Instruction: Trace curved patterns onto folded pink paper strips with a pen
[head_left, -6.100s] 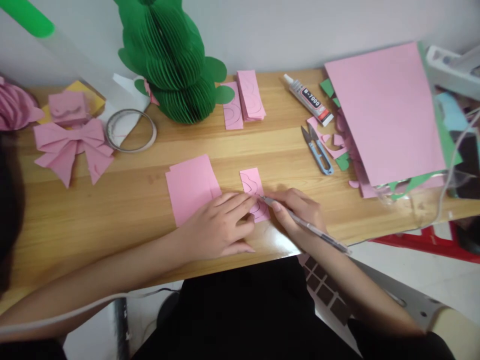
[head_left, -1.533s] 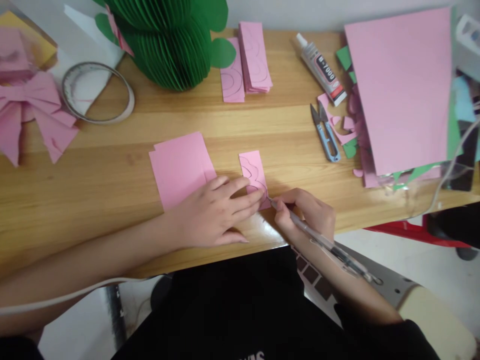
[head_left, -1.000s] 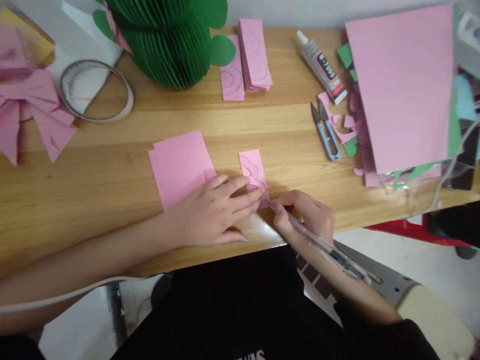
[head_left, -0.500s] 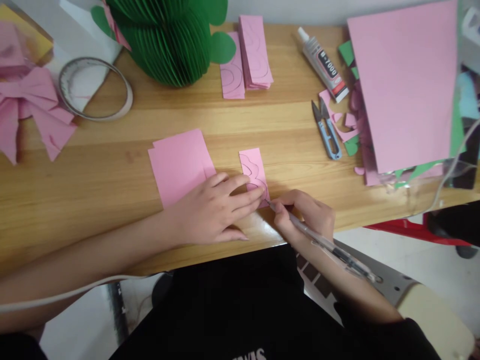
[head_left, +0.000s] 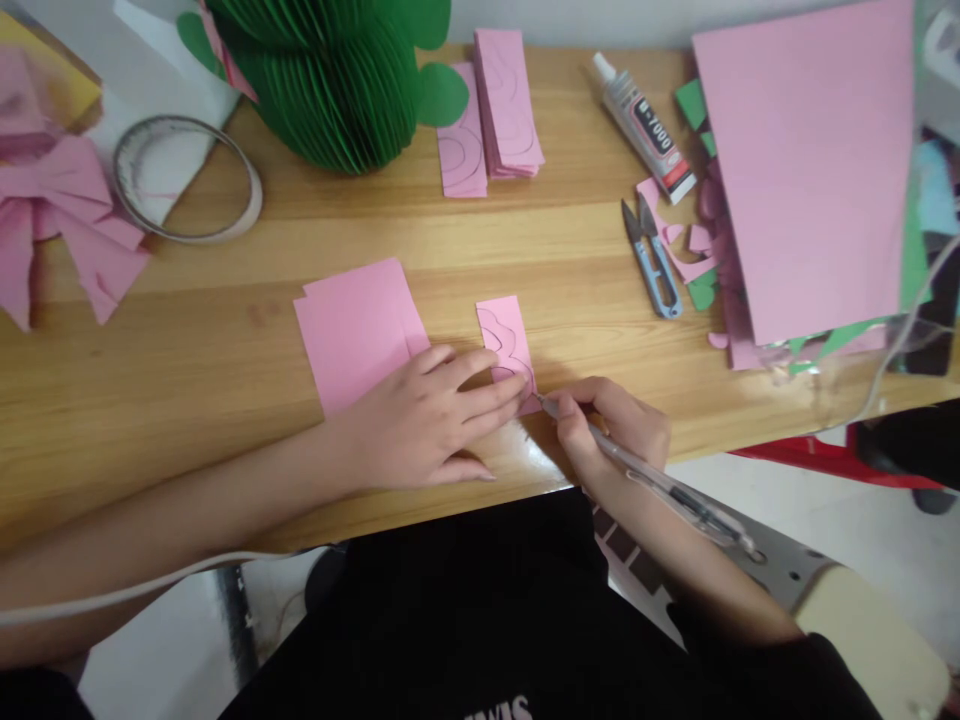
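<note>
My left hand [head_left: 431,415] lies flat with fingers spread, its fingertips pressing on a small pink paper strip [head_left: 504,325]. Curved dark lines are drawn on that strip; its lower part is partly hidden under the fingers. A clear pen [head_left: 645,475] is pinched in my right hand [head_left: 619,425], its tip touching the strip's lower right edge. Beside the left hand, partly beneath it, is a stack of plain pink paper squares [head_left: 356,325].
Behind lie folded pink strips with drawn curves [head_left: 511,100], a green honeycomb paper piece [head_left: 352,110] and a tape roll [head_left: 251,205]. To the right are a glue tube [head_left: 649,130], blue thread snips [head_left: 656,270], paper scraps and large pink sheets [head_left: 817,180]. A pink bow [head_left: 67,200] sits left.
The pen tip has shifted slightly up along the strip's edge, with the right hand's fingers moving a little. My left hand stays in place on the paper.
</note>
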